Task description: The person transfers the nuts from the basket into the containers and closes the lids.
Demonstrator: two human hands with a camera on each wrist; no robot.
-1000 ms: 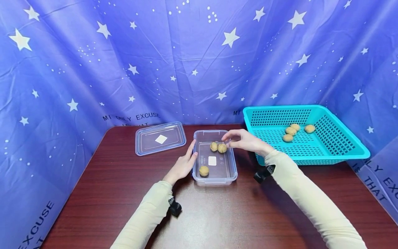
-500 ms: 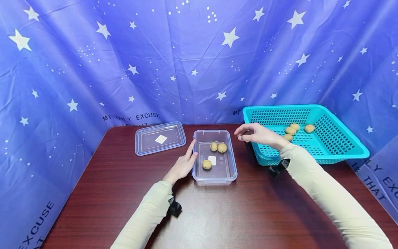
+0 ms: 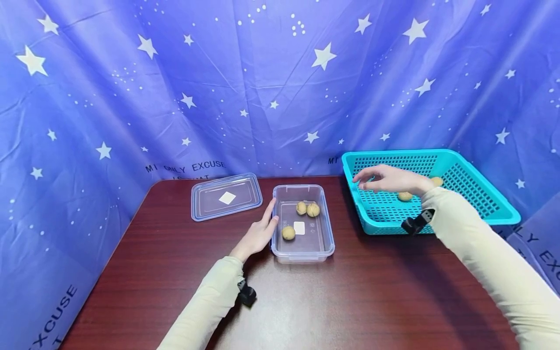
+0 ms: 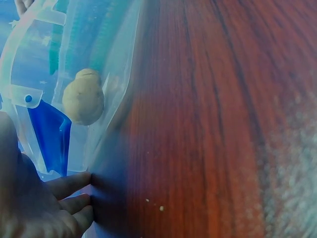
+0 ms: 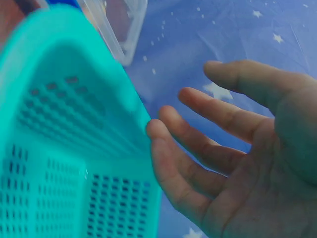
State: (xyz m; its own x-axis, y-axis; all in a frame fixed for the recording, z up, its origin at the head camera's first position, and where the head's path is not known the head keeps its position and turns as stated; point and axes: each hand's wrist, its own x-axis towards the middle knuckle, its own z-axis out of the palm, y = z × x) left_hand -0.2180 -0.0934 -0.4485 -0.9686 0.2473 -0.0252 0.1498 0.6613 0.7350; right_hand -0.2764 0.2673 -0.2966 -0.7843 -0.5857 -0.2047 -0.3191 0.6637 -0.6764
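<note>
Head cam: clear box [image 3: 304, 254] vs. L fingers [image 3: 269, 210], long axis front-to-back.

From where I stand, the room is bright, with light from above laying a pale glare on the table [image 3: 302, 311] in front of the box [image 3: 306, 254] and a soft, dark shadow beneath the right sleeve [image 3: 485, 262]. The curtain [image 3: 245, 63] is well lit and crisp. The left wrist view is hazy, the left hand [image 4: 37, 206] dark, the table's near corner speckled with shine. In the right wrist view, the basket's [image 5: 54, 25] near rim blurs and the right hand [image 5: 252, 163] is shaded.
</note>
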